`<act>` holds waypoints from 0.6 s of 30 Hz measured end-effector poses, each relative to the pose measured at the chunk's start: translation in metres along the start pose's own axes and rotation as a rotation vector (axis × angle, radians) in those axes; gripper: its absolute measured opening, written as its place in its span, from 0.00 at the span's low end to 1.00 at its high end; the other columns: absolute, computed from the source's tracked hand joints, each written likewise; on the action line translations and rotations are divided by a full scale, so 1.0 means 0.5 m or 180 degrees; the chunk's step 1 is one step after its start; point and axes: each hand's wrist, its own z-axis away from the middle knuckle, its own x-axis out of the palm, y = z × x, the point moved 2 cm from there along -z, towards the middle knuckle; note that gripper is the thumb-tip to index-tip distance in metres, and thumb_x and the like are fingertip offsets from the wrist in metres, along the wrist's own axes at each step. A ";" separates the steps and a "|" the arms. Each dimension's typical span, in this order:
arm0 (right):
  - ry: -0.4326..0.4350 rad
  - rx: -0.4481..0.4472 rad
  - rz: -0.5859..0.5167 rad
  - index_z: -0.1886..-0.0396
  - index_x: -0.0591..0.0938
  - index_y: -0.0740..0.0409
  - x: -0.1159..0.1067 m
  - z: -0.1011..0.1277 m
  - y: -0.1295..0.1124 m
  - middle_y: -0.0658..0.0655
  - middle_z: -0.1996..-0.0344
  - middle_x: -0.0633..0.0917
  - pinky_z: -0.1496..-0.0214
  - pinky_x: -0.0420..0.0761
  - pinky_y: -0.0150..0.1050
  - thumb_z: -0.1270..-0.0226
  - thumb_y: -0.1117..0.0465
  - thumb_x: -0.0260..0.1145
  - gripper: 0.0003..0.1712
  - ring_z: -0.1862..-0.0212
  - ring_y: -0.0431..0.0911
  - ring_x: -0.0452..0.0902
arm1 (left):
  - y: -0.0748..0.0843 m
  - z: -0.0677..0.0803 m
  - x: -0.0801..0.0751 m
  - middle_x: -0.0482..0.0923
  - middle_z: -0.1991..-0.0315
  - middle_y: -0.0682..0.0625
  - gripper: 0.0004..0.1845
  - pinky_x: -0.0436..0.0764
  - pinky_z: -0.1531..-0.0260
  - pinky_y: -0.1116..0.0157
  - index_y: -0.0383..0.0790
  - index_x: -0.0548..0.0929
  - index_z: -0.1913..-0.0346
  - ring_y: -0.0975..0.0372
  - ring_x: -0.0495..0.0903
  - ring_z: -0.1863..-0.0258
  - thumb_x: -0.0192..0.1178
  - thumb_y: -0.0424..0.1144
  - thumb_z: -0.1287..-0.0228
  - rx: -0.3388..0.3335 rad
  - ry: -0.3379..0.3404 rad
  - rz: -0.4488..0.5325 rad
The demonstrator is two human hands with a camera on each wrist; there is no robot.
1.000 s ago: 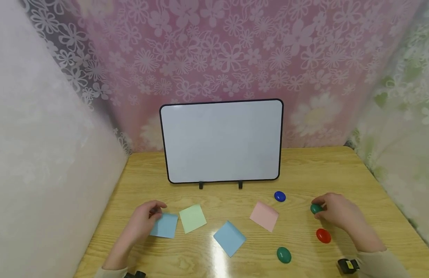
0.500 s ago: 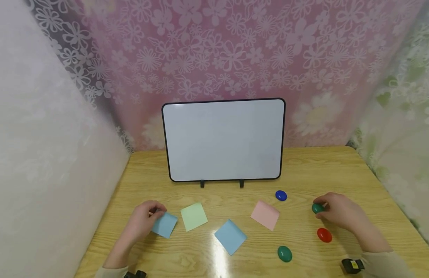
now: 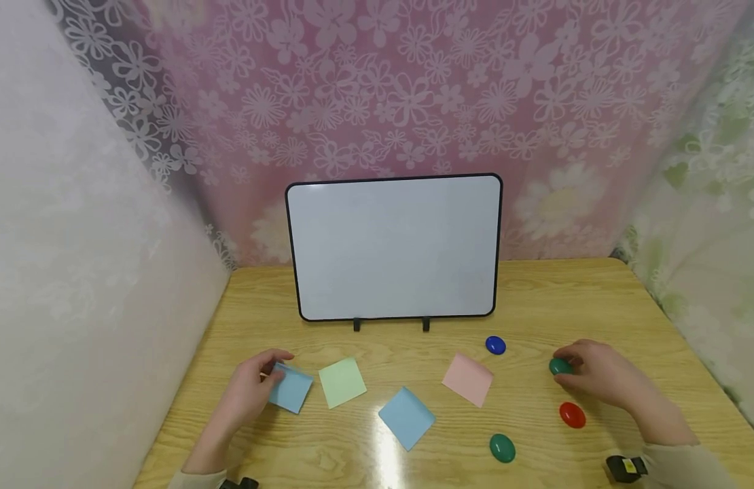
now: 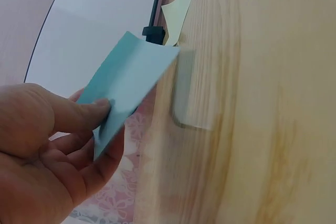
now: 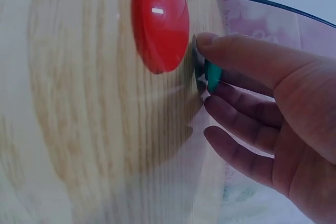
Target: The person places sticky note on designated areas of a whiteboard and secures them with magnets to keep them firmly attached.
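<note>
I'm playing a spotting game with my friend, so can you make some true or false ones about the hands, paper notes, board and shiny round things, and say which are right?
1. The left hand pinches a blue note. True.
2. The whiteboard lies flat on the table. False: it stands up, with two black feet showing.
3. The red piece lies on the table. True.
4. The right hand holds the red piece. False: it holds a green piece.
5. Just one note is pink. True.
</note>
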 end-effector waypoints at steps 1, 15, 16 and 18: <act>0.0008 -0.0002 0.0002 0.47 0.87 0.67 0.000 0.000 -0.001 0.56 0.57 0.86 0.57 0.85 0.50 0.37 0.54 0.83 0.26 0.59 0.49 0.83 | 0.000 -0.001 0.000 0.86 0.52 0.49 0.18 0.83 0.56 0.60 0.42 0.87 0.39 0.58 0.82 0.55 0.66 0.25 0.27 0.0012 0.0032 0.0034; 0.0079 0.0200 -0.0060 0.41 0.87 0.60 0.001 -0.007 -0.005 0.55 0.55 0.90 0.52 0.86 0.59 0.32 0.46 0.79 0.29 0.55 0.53 0.86 | -0.007 -0.010 0.004 0.89 0.58 0.52 0.07 0.80 0.60 0.68 0.41 0.91 0.52 0.60 0.83 0.58 0.66 0.29 0.25 -0.0145 0.0342 0.0328; 0.0096 0.0219 -0.0051 0.40 0.87 0.60 0.001 -0.007 -0.006 0.56 0.55 0.90 0.52 0.85 0.60 0.32 0.46 0.79 0.29 0.54 0.54 0.86 | -0.007 -0.011 0.004 0.89 0.58 0.52 0.07 0.80 0.60 0.68 0.41 0.91 0.51 0.60 0.83 0.58 0.66 0.30 0.25 -0.0148 0.0346 0.0355; 0.0142 0.0256 -0.0030 0.39 0.87 0.60 0.002 -0.008 -0.007 0.56 0.54 0.90 0.52 0.85 0.61 0.32 0.45 0.79 0.31 0.54 0.55 0.86 | -0.007 -0.011 0.004 0.89 0.59 0.51 0.08 0.80 0.60 0.68 0.39 0.91 0.48 0.61 0.84 0.58 0.66 0.31 0.24 -0.0154 0.0354 0.0432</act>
